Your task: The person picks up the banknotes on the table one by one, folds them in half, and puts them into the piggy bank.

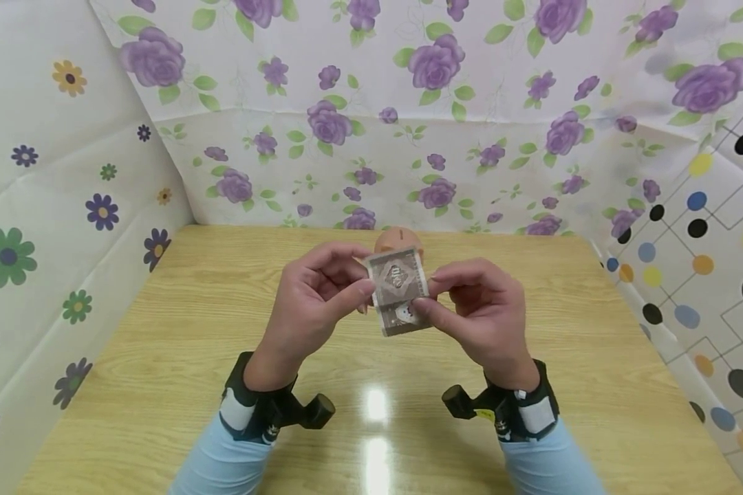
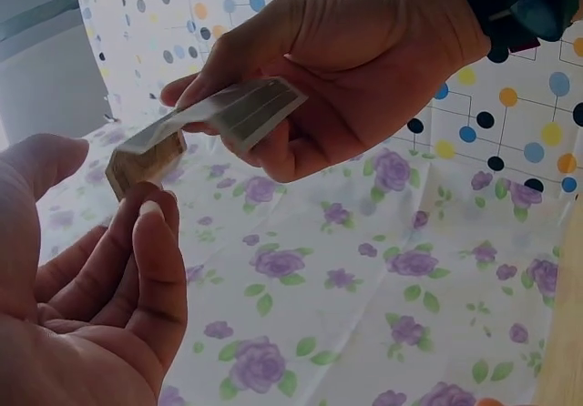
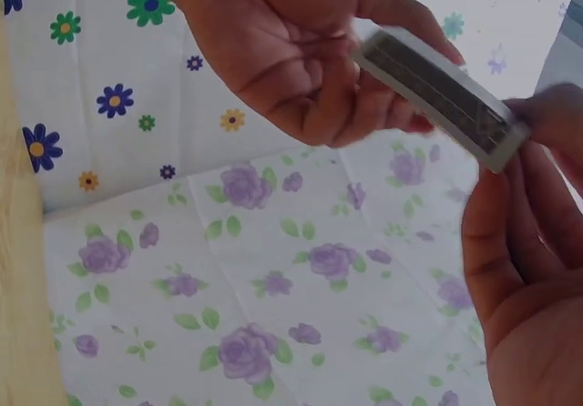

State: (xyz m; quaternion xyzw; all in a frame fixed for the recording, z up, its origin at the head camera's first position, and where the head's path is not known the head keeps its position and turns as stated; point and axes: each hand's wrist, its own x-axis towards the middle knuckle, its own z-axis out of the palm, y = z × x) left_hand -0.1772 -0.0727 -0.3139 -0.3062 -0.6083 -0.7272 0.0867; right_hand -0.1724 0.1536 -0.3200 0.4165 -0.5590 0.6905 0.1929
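Note:
A brownish-grey banknote (image 1: 391, 280), creased across and bent, is held up over the table. My right hand (image 1: 488, 313) pinches its right side between thumb and fingers. My left hand (image 1: 309, 295) is at the note's left edge. The left wrist view shows the left fingertips (image 2: 150, 208) at the lower end of the banknote (image 2: 260, 110), the thumb standing apart from it. In the right wrist view the right thumb and fingers grip one end of the banknote (image 3: 437, 87). Behind the note, a rounded peach-coloured thing with a slot on top (image 1: 399, 238) is partly hidden.
The wooden table (image 1: 192, 330) is bounded at the back by a cloth with purple roses (image 1: 347, 124). A flower-patterned cloth (image 1: 43, 206) hangs at the left, a dotted one (image 1: 706, 275) at the right. Black camera mounts sit on both wrists.

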